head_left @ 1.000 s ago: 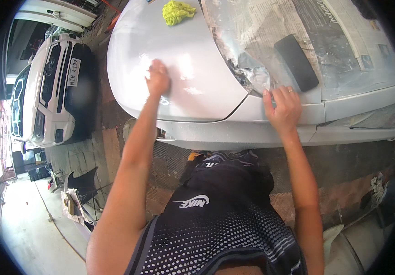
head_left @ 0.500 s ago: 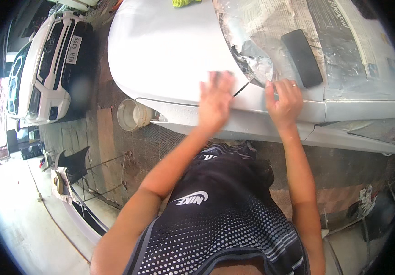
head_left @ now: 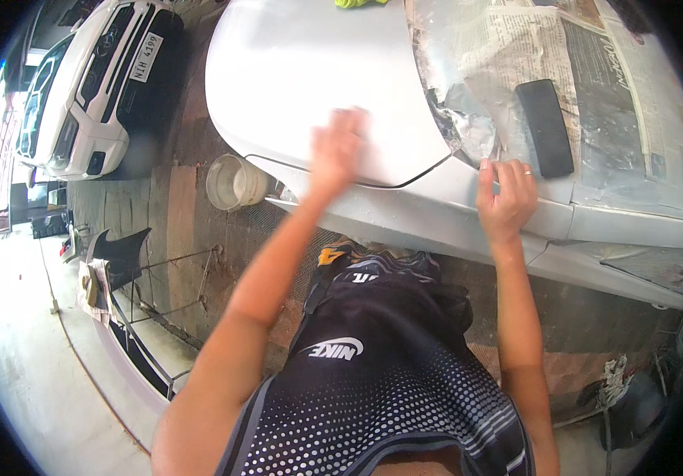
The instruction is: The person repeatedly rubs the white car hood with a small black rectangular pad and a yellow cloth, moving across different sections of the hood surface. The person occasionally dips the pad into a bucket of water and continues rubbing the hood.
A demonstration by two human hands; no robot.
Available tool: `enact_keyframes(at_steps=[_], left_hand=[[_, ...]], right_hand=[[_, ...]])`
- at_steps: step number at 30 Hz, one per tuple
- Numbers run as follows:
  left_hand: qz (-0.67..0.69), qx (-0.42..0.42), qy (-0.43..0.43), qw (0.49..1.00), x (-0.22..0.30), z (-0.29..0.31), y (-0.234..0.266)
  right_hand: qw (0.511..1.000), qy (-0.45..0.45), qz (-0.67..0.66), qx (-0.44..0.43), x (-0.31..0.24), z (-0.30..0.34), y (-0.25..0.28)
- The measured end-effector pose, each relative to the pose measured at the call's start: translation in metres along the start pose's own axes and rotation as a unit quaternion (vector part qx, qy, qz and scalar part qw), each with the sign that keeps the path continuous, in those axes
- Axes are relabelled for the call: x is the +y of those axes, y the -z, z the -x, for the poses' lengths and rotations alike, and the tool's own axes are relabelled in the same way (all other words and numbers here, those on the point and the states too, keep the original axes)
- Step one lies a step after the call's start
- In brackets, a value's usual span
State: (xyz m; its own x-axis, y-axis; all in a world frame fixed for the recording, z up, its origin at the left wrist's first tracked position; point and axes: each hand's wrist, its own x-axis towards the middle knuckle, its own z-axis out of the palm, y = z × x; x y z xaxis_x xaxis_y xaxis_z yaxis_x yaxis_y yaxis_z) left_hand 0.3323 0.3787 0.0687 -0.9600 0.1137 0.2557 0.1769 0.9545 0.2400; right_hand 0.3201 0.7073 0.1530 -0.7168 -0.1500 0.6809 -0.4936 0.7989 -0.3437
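A silver-white car panel [head_left: 278,87] spreads out in front of me. My left hand [head_left: 336,155] lies on it just above the seam near its front edge, blurred by motion. Its fingers look flattened to the surface, but whether anything is under them is hidden. My right hand [head_left: 508,194] rests on the lower body panel [head_left: 413,208] to the right, fingers bent, thumb apart, holding nothing visible. Close by it, a dark oblong flat block [head_left: 546,127] lies on newspaper masking [head_left: 516,47]. Crumpled silvery masking [head_left: 472,131] sits at the panel's corner.
Below the car's edge stands a round translucent bucket [head_left: 234,182]. A yellow-green cloth [head_left: 357,2] lies at the far edge. Another white vehicle [head_left: 80,95] is parked at left. Thin metal stands [head_left: 191,270] and a dark curved part [head_left: 119,254] are at lower left.
My left hand has slid leftward across the panel, away from the corner by the masking. The right hand keeps its place on the edge. The whole view has shifted slightly.
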Motion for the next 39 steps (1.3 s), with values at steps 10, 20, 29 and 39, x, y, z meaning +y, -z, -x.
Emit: enact_keyframes(at_steps=[10, 20, 29, 39], left_hand=[[0.048, -0.010, 0.031, 0.998, -0.011, -0.025, -0.005], [0.032, 0.017, 0.034, 0.999, -0.084, -0.031, -0.024], [-0.082, -0.031, 0.213, 0.973, -0.207, -0.044, -0.007], [0.026, -0.018, 0.349, 0.936, -0.266, -0.043, 0.023]], right_hand=[[1.000, -0.010, 0.022, -0.005, 0.002, 0.001, 0.002], [0.996, -0.016, 0.077, -0.046, 0.000, 0.001, -0.001], [0.993, -0.015, 0.082, -0.078, 0.001, 0.000, 0.001], [0.996, -0.002, 0.059, -0.068, -0.002, 0.000, 0.003]])
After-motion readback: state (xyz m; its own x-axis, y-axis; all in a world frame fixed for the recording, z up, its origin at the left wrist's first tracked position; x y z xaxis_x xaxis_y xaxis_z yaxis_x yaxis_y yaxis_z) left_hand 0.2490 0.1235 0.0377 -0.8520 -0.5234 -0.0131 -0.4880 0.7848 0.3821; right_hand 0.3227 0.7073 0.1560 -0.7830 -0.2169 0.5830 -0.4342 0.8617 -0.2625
